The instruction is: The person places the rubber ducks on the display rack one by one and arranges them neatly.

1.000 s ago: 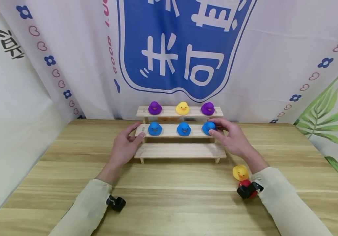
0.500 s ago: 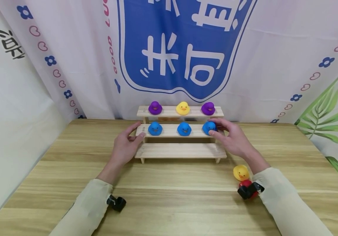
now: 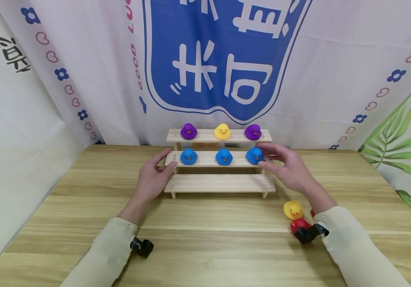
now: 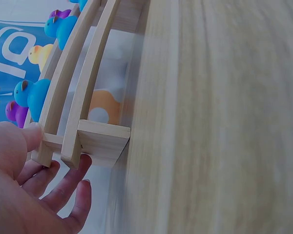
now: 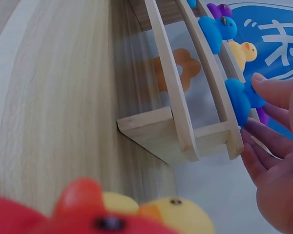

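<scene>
A three-step wooden display stand (image 3: 219, 184) is at the back of the table. Thumb on top and fingers beneath, my left hand (image 3: 148, 175) grips the left end of its middle step, as the left wrist view shows. Three blue rubber ducks line that step: a left one (image 3: 189, 156), a middle one (image 3: 224, 157) and a right one (image 3: 253, 156). My right hand (image 3: 290, 169) is beside the right duck, its fingers spread and loosely bent. In the right wrist view the thumb tip (image 5: 260, 78) is right at that duck's head, and the fingertips are near the step's end.
On the top step sit a purple duck (image 3: 189, 132), a yellow duck (image 3: 222, 132) and another purple duck (image 3: 253, 132). Right of the stand, a yellow duck (image 3: 293, 210) and a red duck (image 3: 299, 225) lie on the table near my right wrist. A printed curtain (image 3: 119, 79) hangs behind.
My right hand has loosened from the right blue duck and shifted slightly to the right. The duck stays on the middle step. My left hand has not moved.
</scene>
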{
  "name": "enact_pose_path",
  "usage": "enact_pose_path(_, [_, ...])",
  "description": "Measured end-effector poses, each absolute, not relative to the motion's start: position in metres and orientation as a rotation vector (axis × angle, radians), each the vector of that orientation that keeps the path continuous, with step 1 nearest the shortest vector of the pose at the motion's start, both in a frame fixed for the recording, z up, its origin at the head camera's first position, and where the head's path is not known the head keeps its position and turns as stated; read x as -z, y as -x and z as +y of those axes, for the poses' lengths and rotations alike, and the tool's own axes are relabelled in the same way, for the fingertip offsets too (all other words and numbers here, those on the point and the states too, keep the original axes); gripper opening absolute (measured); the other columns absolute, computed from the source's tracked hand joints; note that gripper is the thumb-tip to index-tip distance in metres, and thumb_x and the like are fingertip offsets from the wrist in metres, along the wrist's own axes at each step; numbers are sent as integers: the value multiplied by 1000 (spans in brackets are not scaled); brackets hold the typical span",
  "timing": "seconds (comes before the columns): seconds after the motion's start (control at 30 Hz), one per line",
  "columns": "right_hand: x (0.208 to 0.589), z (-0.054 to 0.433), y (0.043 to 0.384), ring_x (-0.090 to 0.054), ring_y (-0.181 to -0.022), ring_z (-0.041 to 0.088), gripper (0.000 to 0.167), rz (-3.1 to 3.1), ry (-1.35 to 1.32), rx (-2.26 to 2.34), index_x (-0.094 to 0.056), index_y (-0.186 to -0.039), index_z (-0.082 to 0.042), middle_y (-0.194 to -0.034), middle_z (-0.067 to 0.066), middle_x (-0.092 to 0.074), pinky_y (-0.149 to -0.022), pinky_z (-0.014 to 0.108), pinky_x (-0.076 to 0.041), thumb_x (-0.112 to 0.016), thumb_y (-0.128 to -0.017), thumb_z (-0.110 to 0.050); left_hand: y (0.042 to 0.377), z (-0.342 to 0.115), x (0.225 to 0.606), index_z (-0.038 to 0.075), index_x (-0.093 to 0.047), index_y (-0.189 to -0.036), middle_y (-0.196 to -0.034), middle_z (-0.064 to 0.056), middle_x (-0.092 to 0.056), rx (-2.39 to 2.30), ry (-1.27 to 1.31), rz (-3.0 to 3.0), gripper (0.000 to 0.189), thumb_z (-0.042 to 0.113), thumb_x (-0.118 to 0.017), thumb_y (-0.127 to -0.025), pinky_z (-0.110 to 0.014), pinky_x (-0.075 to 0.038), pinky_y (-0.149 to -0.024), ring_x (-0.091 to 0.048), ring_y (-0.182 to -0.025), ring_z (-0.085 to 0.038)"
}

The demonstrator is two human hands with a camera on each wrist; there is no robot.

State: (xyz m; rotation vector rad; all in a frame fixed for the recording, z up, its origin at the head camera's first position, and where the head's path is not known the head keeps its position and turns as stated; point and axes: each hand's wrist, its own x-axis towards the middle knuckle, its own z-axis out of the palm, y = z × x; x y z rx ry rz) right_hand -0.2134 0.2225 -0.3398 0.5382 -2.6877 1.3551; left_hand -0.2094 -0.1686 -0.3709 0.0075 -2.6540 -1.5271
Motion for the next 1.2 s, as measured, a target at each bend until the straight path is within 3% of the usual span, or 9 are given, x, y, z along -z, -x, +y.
enact_pose_path(0.07, [339,225,211,-58,-137,33,51,-2686,-544,-1342,-57,-152,-15,-153,10,-61,-118,50,-47,-70,-104,-26,209,-169,371,32,-48,-161,-169,-7,-44,1528,-9,-2654,56,38,-63,-108,-26,-53,-84,-67,-119,-31])
enact_pose_path(0.27, [337,236,205,-58,-138,31,51,-2703,-514,-1310,-57,-152,-17,-153,8,-61,-106,12,-43,-70,-104,-31,209,-170,371,31,-47,-161,-170,-6,-44,1532,-18,-2654,56,39,-63,-108,-27,-53,-85,-67,-122,-32])
enact_pose_path(0.6, [336,252,193,-60,-135,32,50,-2718,-462,-1277,-59,-149,-15,-149,11,-64,-99,3,-40,-72,-103,-29,209,-171,372,31,-48,-161,-169,-6,-44,1512,-20,-2657,56,37,-63,-108,-26,-53,-85,-68,-122,-32])
enact_pose_path(0.97, [340,271,176,-62,-127,26,47,-2705,-463,-1216,-61,-147,-15,-144,10,-67,-98,2,-42,-72,-103,-28,209,-170,374,31,-47,-161,-169,-6,-44,1548,-18,-2650,56,37,-63,-107,-25,-55,-81,-68,-122,-32])
enact_pose_path(1.2, [342,283,169,-62,-118,3,45,-2710,-459,-1186,-61,-145,-13,-142,11,-67,-96,2,-43,-71,-104,-26,209,-169,371,31,-47,-161,-169,-6,-44,1525,-16,-2656,56,39,-63,-107,-27,-55,-85,-67,-123,-31])
